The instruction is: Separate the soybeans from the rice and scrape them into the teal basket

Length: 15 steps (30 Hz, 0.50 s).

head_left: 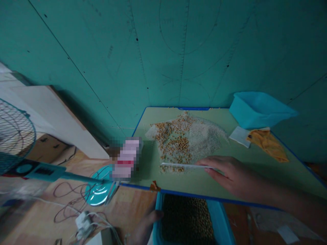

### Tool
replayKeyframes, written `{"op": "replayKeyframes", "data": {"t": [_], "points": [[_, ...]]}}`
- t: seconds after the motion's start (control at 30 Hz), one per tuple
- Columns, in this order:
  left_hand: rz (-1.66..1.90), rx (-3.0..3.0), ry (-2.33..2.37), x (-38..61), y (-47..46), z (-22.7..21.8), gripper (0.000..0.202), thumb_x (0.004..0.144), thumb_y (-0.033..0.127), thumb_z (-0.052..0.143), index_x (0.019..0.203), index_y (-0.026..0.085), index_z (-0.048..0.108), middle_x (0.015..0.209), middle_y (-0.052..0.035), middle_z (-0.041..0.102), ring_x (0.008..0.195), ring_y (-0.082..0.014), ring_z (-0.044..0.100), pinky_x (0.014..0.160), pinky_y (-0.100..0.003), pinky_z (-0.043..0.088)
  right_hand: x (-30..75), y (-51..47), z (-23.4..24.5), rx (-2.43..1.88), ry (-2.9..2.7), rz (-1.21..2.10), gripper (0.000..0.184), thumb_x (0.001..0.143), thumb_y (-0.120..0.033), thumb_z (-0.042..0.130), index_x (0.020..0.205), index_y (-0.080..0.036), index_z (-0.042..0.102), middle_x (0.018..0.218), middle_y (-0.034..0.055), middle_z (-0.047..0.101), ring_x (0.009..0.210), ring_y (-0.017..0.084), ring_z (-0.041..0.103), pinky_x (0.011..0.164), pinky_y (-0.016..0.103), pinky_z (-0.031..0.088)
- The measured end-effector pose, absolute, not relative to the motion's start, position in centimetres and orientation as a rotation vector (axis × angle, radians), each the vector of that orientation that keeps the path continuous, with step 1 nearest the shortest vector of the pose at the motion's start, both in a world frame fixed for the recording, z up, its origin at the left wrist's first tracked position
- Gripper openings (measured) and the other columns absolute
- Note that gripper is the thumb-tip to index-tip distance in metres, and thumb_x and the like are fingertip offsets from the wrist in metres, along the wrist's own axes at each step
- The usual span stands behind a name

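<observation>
My right hand (227, 175) is closed round one end of a thin, pale, ruler-like strip (184, 165). The strip reaches left along the near edge of a spread pile on the table (143, 161). In that pile, golden-brown bean-like balls (178, 144) mix with whitish, translucent granules (209, 137). Below the table's front edge stands a blue bin (224, 224) containing many brownish balls (204, 214). My left hand (148, 223) grips the bin's left rim, thumb over it; its other fingers are mostly hidden and blurred.
At the table's back right are a turquoise basin (250, 110), a white packet (240, 136) and an orange cloth (269, 144). A pixelated pink-and-white object (126, 158) stands by the left edge. A fan (38, 170), cables and a power strip (84, 221) occupy the floor at left.
</observation>
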<state>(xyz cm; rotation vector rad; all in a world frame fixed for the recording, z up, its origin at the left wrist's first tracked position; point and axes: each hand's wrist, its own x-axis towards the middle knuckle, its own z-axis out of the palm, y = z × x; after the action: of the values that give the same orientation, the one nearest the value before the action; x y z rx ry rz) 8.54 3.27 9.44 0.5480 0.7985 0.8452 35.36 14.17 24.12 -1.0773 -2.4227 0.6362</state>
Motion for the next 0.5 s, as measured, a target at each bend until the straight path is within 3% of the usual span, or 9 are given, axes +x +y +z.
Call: {"op": "replayKeyframes", "data": {"t": [0.5], "points": [[0.827, 0.604, 0.903, 8.8, 3.6, 9.5, 0.042, 0.069, 0.033, 0.062, 0.108, 0.021, 0.075, 0.122, -0.0048, 0.073, 0.139, -0.0361, 0.038, 0.118, -0.05, 0.02, 35.3, 12.9, 24.2, -1.037, -2.437, 0.648, 0.035, 0.085, -0.008, 0.042, 0.103, -0.018, 0.07, 0.094, 0.0075, 0.077, 0.088, 0.017, 0.072, 0.078, 0.028, 0.059]]}}
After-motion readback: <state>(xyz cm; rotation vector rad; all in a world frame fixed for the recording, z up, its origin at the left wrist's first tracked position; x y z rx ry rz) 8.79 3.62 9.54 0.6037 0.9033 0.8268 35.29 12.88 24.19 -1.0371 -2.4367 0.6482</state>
